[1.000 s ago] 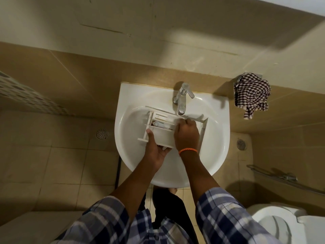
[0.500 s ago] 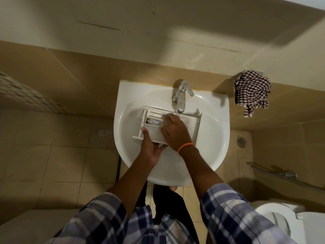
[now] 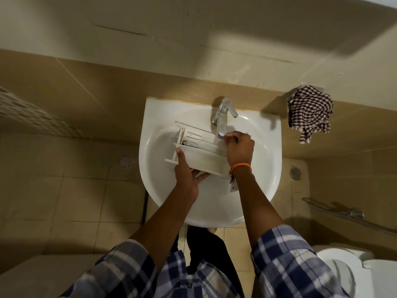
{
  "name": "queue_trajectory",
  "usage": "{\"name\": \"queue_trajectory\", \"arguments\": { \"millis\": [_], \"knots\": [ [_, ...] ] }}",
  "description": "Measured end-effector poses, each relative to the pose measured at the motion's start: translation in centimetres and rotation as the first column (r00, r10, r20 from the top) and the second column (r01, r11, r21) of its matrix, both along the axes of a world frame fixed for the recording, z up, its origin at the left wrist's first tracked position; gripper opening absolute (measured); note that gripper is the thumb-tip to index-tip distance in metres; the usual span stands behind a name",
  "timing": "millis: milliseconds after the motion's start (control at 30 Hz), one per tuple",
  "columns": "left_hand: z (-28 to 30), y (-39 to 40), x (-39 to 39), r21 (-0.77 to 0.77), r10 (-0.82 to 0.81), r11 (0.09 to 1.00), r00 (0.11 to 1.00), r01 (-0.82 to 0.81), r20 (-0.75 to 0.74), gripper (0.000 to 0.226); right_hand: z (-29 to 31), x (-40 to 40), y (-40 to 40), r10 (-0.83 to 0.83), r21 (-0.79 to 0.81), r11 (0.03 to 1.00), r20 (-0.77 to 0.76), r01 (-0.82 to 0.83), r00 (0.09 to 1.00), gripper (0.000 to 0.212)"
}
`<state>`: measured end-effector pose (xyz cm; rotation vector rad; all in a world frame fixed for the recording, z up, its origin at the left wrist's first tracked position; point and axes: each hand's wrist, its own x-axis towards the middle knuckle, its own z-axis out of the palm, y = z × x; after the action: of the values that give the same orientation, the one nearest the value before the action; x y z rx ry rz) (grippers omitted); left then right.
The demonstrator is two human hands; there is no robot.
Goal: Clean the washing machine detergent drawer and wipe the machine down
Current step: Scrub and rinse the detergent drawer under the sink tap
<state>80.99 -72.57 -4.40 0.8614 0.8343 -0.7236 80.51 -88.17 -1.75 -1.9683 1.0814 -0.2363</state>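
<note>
A person in plaid sleeves holds a white plastic drawer [image 3: 199, 153] over a white basin [image 3: 150, 168], its dividers and open compartments facing up and a grey insert showing in the left one. The left hand [image 3: 186, 177] grips the drawer's near side, thumb up along its left wall and fingers curled beneath. The right hand [image 3: 239, 148], an orange band at its wrist, covers the drawer's right end with fingers curled, directly under the spout of the chrome tap [image 3: 223, 119]; whether they pinch anything cannot be told. Beige tiles line floor and wall. A toilet [image 3: 352, 274] stands at lower right, a checked cloth [image 3: 309, 112] hangs on the wall beyond, and a floor drain [image 3: 124, 161] lies left of the basin.
</note>
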Motion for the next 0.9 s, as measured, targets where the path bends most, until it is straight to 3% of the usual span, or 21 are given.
{"name": "queue_trajectory", "arguments": {
  "millis": [233, 433, 600, 700, 767, 900],
  "knots": [
    [0.9, -0.7, -0.8, 0.04, 0.03, 0.999, 0.999, -0.032, 0.038, 0.06, 0.5, -0.4, -0.1, 0.02, 0.031, 0.999, 0.121, -0.024, 0.992, 0.034],
    [0.3, 0.2, -0.9, 0.011, 0.017, 1.0, 0.997, -0.018, 0.072, 0.058, 0.1, -0.8, 0.7, 0.045, -0.015, 0.999, 0.093, -0.044, 0.995, 0.038],
    [0.3, -0.4, 0.9, 0.062, -0.077, 0.996, 0.991, 0.07, 0.108, 0.07, 0.1, -1.2, 1.2, -0.078, -0.062, 0.994, 0.151, 0.088, 0.985, 0.033],
    [0.2, -0.8, 2.6, 0.087, -0.142, 0.987, 0.984, 0.133, 0.108, 0.074, 0.7, -1.6, 2.0, -0.115, -0.17, 0.974, 0.186, 0.147, 0.976, 0.026],
    [0.0, -1.0, 3.6, 0.097, -0.181, 0.981, 0.976, 0.17, 0.119, 0.076, 1.1, -2.1, 2.9, -0.009, -0.26, 0.964, 0.149, 0.048, 0.989, 0.024],
    [-0.5, -1.2, 5.0, 0.12, -0.23, 0.97, 0.96, 0.213, 0.16, 0.08, 0.4, -3.4, 4.4, 0.173, -0.459, 0.866, -0.1, -0.2, 0.98, 0.035]
  ]
}}
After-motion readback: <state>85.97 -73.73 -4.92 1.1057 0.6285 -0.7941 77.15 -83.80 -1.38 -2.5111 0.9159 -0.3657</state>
